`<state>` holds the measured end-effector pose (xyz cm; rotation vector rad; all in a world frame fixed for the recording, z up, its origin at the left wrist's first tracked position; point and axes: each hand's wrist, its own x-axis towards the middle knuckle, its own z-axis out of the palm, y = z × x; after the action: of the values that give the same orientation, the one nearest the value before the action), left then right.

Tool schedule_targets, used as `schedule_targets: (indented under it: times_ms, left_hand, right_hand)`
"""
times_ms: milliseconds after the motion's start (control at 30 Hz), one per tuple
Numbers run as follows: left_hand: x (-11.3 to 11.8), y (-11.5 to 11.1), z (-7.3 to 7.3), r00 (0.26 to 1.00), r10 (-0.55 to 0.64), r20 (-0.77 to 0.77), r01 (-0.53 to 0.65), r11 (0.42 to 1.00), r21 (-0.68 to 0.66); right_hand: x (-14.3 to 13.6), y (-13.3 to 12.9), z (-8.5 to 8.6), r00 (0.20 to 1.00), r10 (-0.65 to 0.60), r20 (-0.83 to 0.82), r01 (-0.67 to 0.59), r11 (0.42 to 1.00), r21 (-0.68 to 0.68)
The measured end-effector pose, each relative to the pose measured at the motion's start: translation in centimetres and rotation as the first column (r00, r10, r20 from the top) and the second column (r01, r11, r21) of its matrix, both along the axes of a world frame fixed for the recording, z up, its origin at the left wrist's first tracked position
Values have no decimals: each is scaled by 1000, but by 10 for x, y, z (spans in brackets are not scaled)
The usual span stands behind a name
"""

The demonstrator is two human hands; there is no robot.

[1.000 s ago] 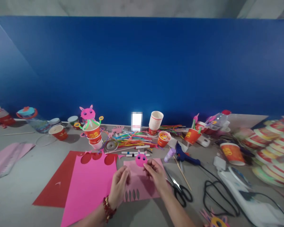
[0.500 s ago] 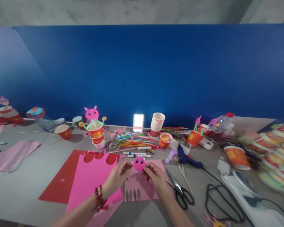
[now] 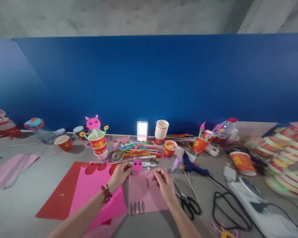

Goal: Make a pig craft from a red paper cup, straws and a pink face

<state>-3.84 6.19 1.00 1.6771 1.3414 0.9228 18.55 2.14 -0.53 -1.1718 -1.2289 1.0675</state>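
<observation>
My left hand [image 3: 121, 176] pinches the left edge of a small round pink paper animal face [image 3: 137, 165] with ears and dark eyes. It is held up just above the far edge of a light pink sheet [image 3: 152, 198] that has leaf-shaped cutouts. Over that sheet's right side is my right hand [image 3: 164, 183], apart from the face. Its thumb and fingertips are pressed together; whether something small is between them I cannot make out. Under my left forearm lie a bright pink sheet [image 3: 96, 195] with round holes and a red sheet [image 3: 57, 195].
Black-handled scissors [image 3: 190, 205], a wooden stick [image 3: 190, 183], a purple glue stick [image 3: 176, 164] and a blue glue gun [image 3: 195, 167] lie to the right. Behind are pipe cleaners [image 3: 144, 150], stacked cups [image 3: 162, 130] and a cup figure [image 3: 97, 140]. A white power strip [image 3: 253, 205] lies far right.
My right hand has let go of the pink face and moved right, away from it. My left hand keeps hold and has shifted slightly left. The whole view has shifted a little.
</observation>
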Motion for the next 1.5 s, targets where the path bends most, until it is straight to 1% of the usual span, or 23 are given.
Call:
schedule_targets:
  times_ms: [67,167,267,333,400,500,633,767,867,933,1033,1133,1233,1333,1433,1500]
  left_hand:
    - [1,6,-4,998,-1,-66,5,997,71]
    - [4,6,-6,983,31,-180,8,977,213]
    - [3,2,-3,952,97,-292,16,931,364]
    - [1,1,1,920,138,-367,45,893,449]
    - [0,0,3,879,170,-445,89,859,505]
    - [3,0,4,810,199,-552,164,826,539]
    - [13,-3,2,730,212,-650,248,804,540]
    - [21,-8,-4,678,197,-708,318,790,524]
    - [24,-10,-8,656,179,-733,352,786,508]
    - [26,-10,-10,654,169,-738,362,786,501]
    - [27,-11,-11,668,151,-729,365,787,497]
    - [26,-12,-9,705,131,-697,351,790,503]
    - [19,-7,-1,760,135,-636,288,807,516]
    - [4,12,13,813,178,-554,175,833,524]
    - [-13,40,28,847,235,-478,52,856,514]
    - [-22,57,34,857,274,-436,-24,867,497]
  right_hand:
    - [1,-1,0,1000,2,23,-3,1000,18]
    - [-1,-1,1,999,14,53,-16,999,36]
    - [-1,0,1,998,-12,66,9,999,49]
    - [1,2,1,997,-33,70,29,998,53]
    - [1,3,0,997,-38,73,35,998,51]
    - [0,2,1,997,-19,76,16,999,37]
    - [-1,1,4,997,-13,76,12,1000,18]
    - [0,2,7,997,-14,72,13,1000,3]
    - [-1,1,7,998,-2,69,3,1000,-3]
    - [-1,1,7,998,5,68,-5,1000,-5]
    - [-1,1,6,997,7,73,-7,1000,-2]
    - [0,2,5,996,7,88,-8,1000,9]
    - [1,3,4,994,22,112,-25,999,25]
    - [-1,1,4,989,62,134,-67,997,37]
    - [-3,-4,3,981,114,156,-123,991,46]
    - [-4,-6,2,976,138,171,-149,987,53]
